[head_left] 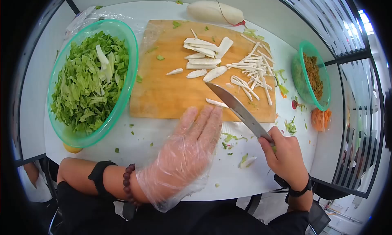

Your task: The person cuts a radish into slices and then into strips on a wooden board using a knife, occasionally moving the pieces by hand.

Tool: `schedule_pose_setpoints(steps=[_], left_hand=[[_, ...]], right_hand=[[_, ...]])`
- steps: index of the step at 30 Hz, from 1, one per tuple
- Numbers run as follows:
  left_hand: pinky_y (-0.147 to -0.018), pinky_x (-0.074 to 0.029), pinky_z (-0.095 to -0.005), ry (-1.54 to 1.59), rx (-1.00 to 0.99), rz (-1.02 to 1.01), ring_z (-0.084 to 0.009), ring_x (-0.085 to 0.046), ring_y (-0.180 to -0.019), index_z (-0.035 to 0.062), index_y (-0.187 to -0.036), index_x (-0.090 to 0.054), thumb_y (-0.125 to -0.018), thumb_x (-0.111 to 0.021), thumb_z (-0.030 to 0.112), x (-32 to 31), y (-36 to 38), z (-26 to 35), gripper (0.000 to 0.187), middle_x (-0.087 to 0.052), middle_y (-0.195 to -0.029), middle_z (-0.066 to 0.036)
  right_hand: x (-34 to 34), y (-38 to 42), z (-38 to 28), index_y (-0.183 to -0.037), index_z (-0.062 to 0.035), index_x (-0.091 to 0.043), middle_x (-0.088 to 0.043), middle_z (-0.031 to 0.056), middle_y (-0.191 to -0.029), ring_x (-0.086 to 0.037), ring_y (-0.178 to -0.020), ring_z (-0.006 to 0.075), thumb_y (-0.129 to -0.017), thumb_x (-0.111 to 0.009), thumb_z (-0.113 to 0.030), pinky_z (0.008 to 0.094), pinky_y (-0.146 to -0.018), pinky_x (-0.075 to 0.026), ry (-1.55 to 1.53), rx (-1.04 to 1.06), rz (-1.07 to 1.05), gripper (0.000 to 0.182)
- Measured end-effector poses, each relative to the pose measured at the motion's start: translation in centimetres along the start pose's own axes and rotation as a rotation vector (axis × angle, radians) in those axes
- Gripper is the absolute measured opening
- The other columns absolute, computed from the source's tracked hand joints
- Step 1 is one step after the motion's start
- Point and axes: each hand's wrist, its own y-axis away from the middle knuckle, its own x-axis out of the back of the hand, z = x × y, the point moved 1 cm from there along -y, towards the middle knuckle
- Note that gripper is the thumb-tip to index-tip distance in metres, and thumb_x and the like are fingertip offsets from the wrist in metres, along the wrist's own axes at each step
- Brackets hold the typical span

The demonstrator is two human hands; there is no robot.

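Observation:
My right hand (285, 154) is closed around the handle of a kitchen knife (241, 112), whose blade slants up and left over the wooden cutting board (163, 94). My left hand (185, 153), in a clear plastic glove, lies with its fingers stretched out at the board's front edge. Its fingertips are right by a thin white radish slice (216, 103) near the blade. Farther up the board are several thicker white radish slices (203, 63). To their right lies a loose heap of thin radish strips (255, 69).
A green bowl of shredded lettuce (132, 71) stands on the left. Behind the board lies a whole white radish (214, 11). At right are a green bowl with brown crumbly food (300, 77) and some orange shreds (321, 119). Vegetable scraps (247, 161) litter the white table.

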Motion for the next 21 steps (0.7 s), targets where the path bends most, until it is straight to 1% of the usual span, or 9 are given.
schedule_pose_setpoints(steps=[1,2,5,7,11,12,15,17,21], left_hand=[[-0.116,-0.034,-0.0497,0.007,0.010,-0.007,-0.0316,-0.054,-0.134,-0.0025,-0.126,-0.065,-0.086,-0.061,0.017,0.3,0.0,0.1,0.045,-0.056,-0.143,-0.021],[-0.111,-0.040,-0.0480,-0.049,-0.020,0.047,-0.0311,-0.060,-0.125,-0.0016,-0.119,-0.067,-0.083,-0.062,0.018,0.8,0.0,0.2,0.042,-0.063,-0.133,-0.018],[-0.101,-0.049,-0.0447,0.173,-0.157,0.092,-0.0287,-0.065,-0.110,-0.0012,-0.111,-0.067,-0.079,-0.063,0.018,2.1,0.3,0.5,0.037,-0.067,-0.117,-0.015],[-0.094,-0.051,-0.0425,0.269,-0.205,0.050,-0.0272,-0.065,-0.102,-0.0011,-0.108,-0.066,-0.077,-0.063,0.018,2.7,0.4,0.7,0.036,-0.066,-0.108,-0.013],[-0.088,-0.052,-0.0404,0.333,-0.242,-0.065,-0.0265,-0.066,-0.095,-0.0009,-0.105,-0.065,-0.075,-0.064,0.016,3.6,-0.1,0.3,0.035,-0.065,-0.102,-0.013],[-0.088,-0.052,-0.0404,0.330,-0.224,-0.054,-0.0266,-0.066,-0.095,-0.0008,-0.106,-0.065,-0.075,-0.065,0.016,3.4,-0.1,0.2,0.035,-0.065,-0.102,-0.013],[-0.089,-0.052,-0.0410,0.319,-0.187,0.042,-0.0278,-0.065,-0.098,-0.0003,-0.106,-0.065,-0.073,-0.067,0.015,2.5,-0.4,-0.3,0.036,-0.064,-0.105,-0.013],[-0.091,-0.052,-0.0423,0.319,-0.180,0.182,-0.0298,-0.065,-0.102,0.0001,-0.106,-0.065,-0.072,-0.069,0.013,2.0,-0.6,-0.6,0.036,-0.064,-0.110,-0.016],[-0.096,-0.049,-0.0468,0.320,-0.199,0.289,-0.0342,-0.061,-0.117,-0.0001,-0.106,-0.064,-0.072,-0.072,0.011,2.1,-1.5,-1.6,0.037,-0.060,-0.129,-0.020]], right_hand=[[0.0,0.0,-0.1,-0.087,-0.0036,-0.053,-0.059,0.0126,-0.057,-0.059,-0.049,0.0337,-0.094,-0.069,-0.013,0.0418,-0.047,-0.044,0.028,0.009,-0.017,0.020],[-0.1,-0.1,-0.3,-0.086,-0.0039,-0.052,-0.058,0.0115,-0.056,-0.058,-0.048,0.0330,-0.094,-0.069,-0.013,0.0410,-0.046,-0.044,0.018,0.027,-0.008,0.021],[-0.4,-0.5,-0.8,-0.085,-0.0043,-0.051,-0.058,0.0104,-0.056,-0.058,-0.048,0.0323,-0.094,-0.069,-0.014,0.0405,-0.046,-0.044,0.067,0.052,-0.043,0.022],[-0.7,-0.6,-0.9,-0.086,-0.0045,-0.051,-0.058,0.0099,-0.055,-0.058,-0.047,0.0318,-0.094,-0.069,-0.016,0.0402,-0.045,-0.044,0.152,0.102,-0.057,0.023],[0.0,-0.7,0.5,-0.090,-0.0049,-0.052,-0.059,0.0123,-0.056,-0.060,-0.050,0.0348,-0.096,-0.067,-0.019,0.0451,-0.047,-0.045,0.307,-0.052,-0.020,0.022],[0.2,-0.9,1.4,-0.090,-0.0054,-0.053,-0.060,0.0132,-0.057,-0.061,-0.052,0.0364,-0.097,-0.065,-0.021,0.0470,-0.049,-0.046,0.289,-0.099,0.044,0.021],[0.6,-0.9,2.6,-0.088,-0.0063,-0.053,-0.061,0.0105,-0.059,-0.059,-0.049,0.0324,-0.094,-0.069,-0.015,0.0423,-0.049,-0.045,0.296,-0.091,0.195,0.019],[0.8,-0.5,2.3,-0.090,-0.0065,-0.056,-0.062,0.0085,-0.064,-0.059,-0.051,0.0291,-0.088,-0.073,-0.012,0.0392,-0.050,-0.045,0.343,-0.050,0.267,0.018],[1.2,-0.1,1.7,-0.096,-0.0063,-0.061,-0.065,0.0058,-0.073,-0.062,-0.058,0.0244,-0.075,-0.078,-0.005,0.0347,-0.055,-0.046,0.492,0.045,0.368,0.027]])
